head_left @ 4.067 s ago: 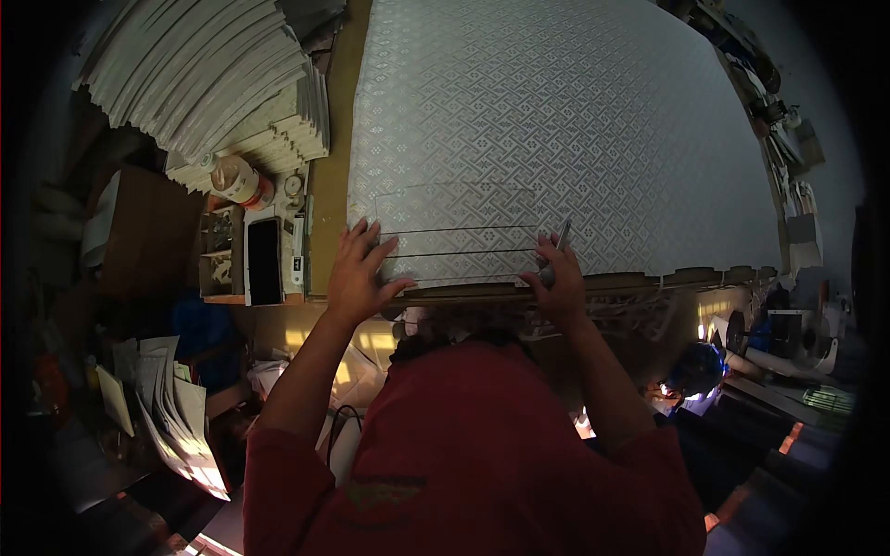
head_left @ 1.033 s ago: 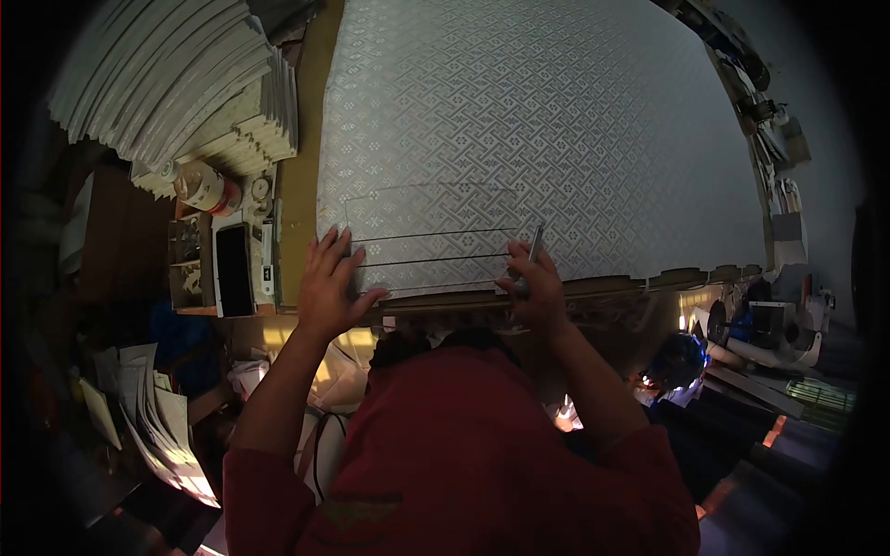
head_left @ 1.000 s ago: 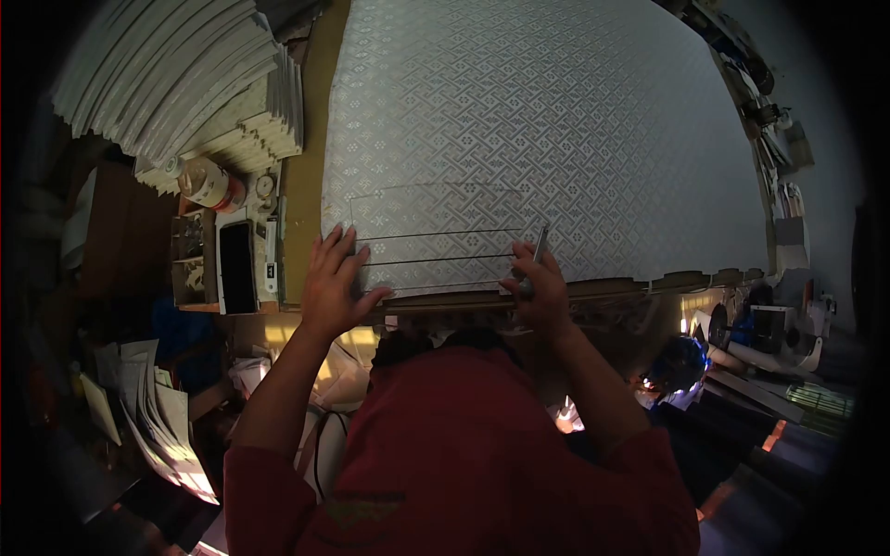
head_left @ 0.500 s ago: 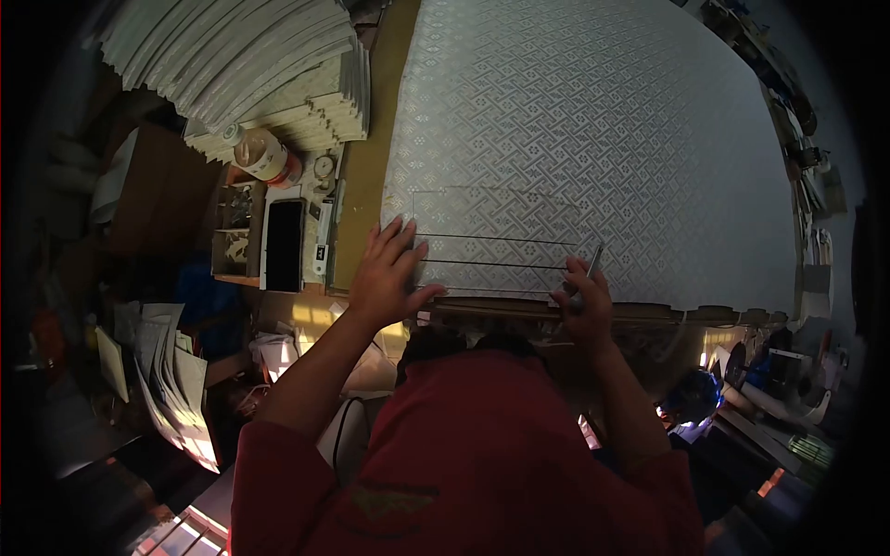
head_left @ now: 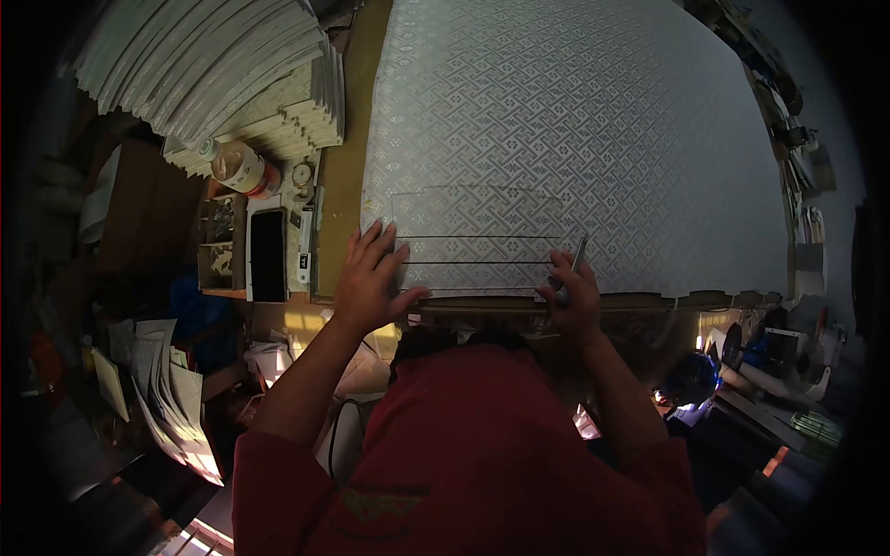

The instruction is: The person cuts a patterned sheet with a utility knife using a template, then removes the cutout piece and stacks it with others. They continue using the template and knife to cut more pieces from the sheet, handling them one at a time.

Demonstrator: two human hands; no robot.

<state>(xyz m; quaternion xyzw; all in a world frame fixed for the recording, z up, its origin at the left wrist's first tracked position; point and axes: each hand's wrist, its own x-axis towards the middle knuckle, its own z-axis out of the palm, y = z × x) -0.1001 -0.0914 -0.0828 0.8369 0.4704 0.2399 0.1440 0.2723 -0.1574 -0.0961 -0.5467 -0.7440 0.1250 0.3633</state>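
Note:
A white fabric with a woven geometric pattern [head_left: 519,120] covers the table. Near its front edge lies a clear rectangular ruler or template with dark lines [head_left: 477,250]. My left hand [head_left: 371,283] rests with spread fingers on the left end of this clear piece. At its right end, my right hand [head_left: 577,296] has its fingers closed around a slim metallic tool [head_left: 579,253], which points up and away. The exact kind of tool is too small to make out.
Left of the fabric are a phone [head_left: 269,255], a bottle [head_left: 243,170], a wooden box with compartments [head_left: 221,246] and stacked folded sheets [head_left: 204,69]. Papers [head_left: 171,389] stand at the lower left. A blue round object [head_left: 691,378] is at the lower right.
The whole view has shifted, so the table and items appear slightly further left. Both hands keep nearly the same places on the clear piece, and the tool is still in my right hand.

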